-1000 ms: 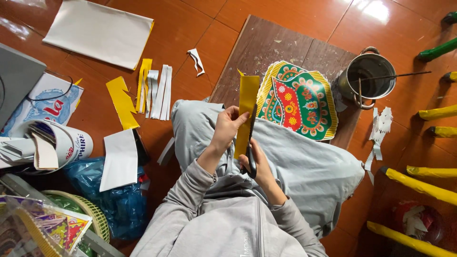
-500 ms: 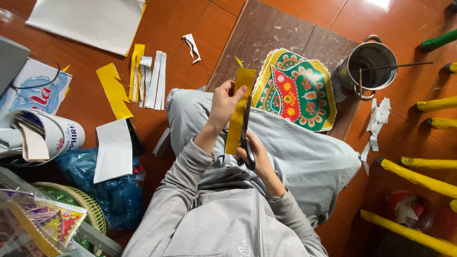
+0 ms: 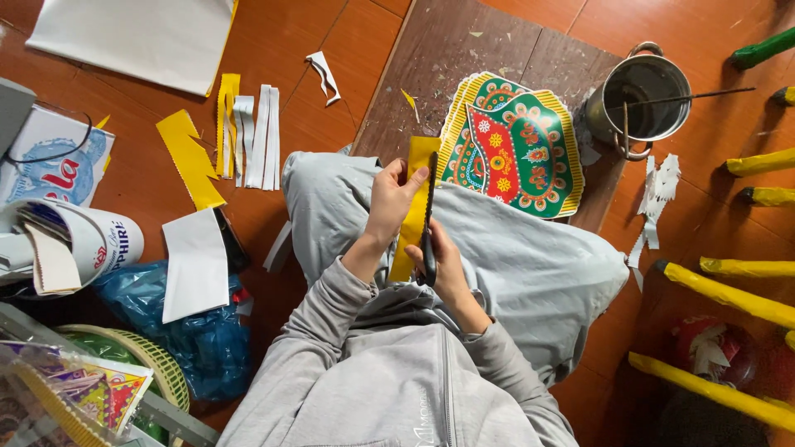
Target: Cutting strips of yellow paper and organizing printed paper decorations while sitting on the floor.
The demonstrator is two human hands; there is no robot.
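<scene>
On the red tiled floor [image 3: 331, 50] lies a dark wooden board [image 3: 464, 50] carrying a stack of ornate red-and-green printed cutouts [image 3: 513, 145], with a metal pot [image 3: 642, 95] at its far corner. Over the lap, the left hand [image 3: 389, 194] pinches a long yellow paper strip [image 3: 412, 203] upright while the right hand [image 3: 443, 261] is closed around dark scissors [image 3: 429, 228] along its edge. Cutting seems underway; continuing would call for feeding the strip steadily into the blades.

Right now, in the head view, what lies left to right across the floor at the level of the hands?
White cup → white sheet → left hand → yellow paper strip → scissors → right hand → patterned cutouts → white scraps → yellow sticks.
</scene>
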